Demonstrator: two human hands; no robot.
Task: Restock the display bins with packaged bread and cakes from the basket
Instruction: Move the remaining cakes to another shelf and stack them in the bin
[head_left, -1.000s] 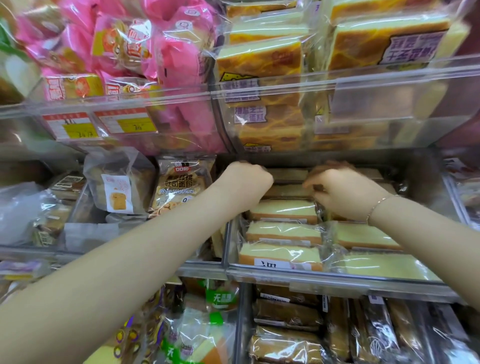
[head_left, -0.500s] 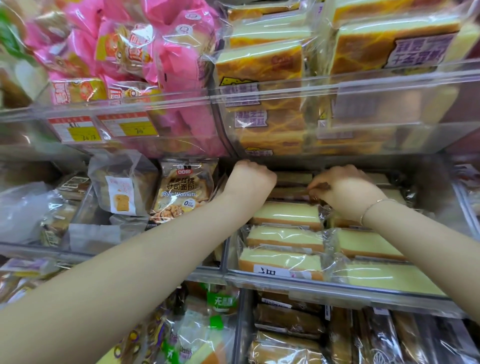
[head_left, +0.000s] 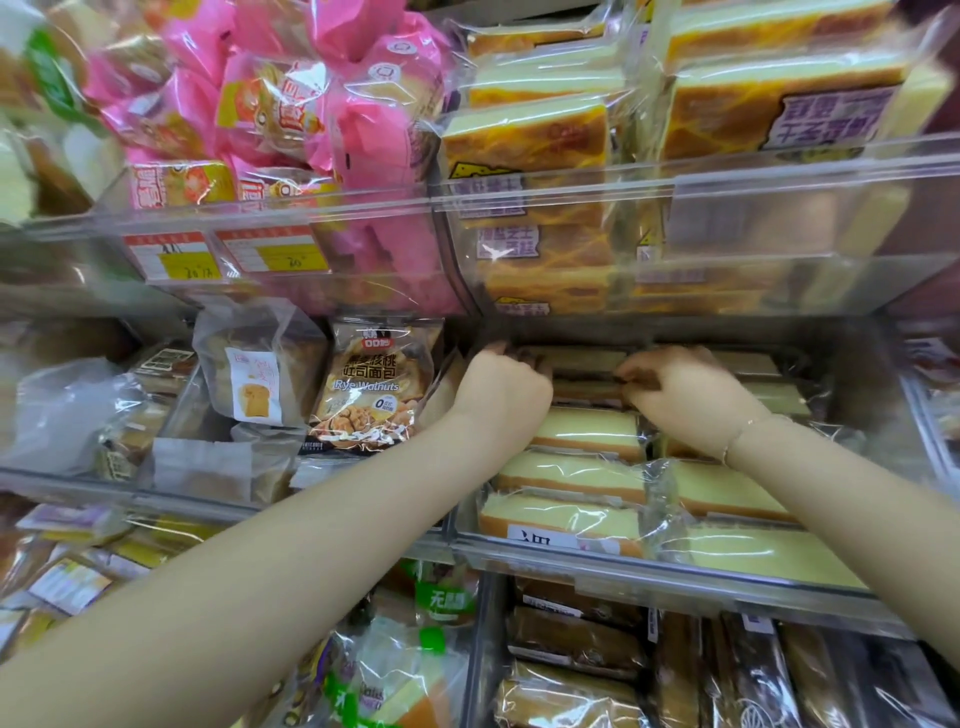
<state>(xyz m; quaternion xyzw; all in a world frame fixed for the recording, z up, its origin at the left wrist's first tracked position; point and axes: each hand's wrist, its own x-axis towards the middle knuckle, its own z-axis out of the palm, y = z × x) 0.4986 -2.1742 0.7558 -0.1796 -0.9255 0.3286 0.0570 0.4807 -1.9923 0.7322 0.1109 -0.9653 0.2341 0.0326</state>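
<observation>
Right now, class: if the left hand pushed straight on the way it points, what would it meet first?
Probably the wrapped cake at the back of the bin, which the left hand already seems to touch; depth is unclear.

Clear-wrapped pale yellow cake slices (head_left: 582, 431) lie flat in two rows inside a clear display bin (head_left: 623, 564) at about 4 o'clock in view. One wrapped slice (head_left: 587, 389) sits at the bin's back, at 12 o'clock from the rows.

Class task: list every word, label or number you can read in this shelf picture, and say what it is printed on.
"Rye Walnuts": brown bread bag, middle shelf.
"0": small badge on that bag.
"20": yellow price tag, upper bin front; the tag beside it is blurred.
Chinese print on the purple cake labels, green packs and white bin label: not clearly readable.
</observation>
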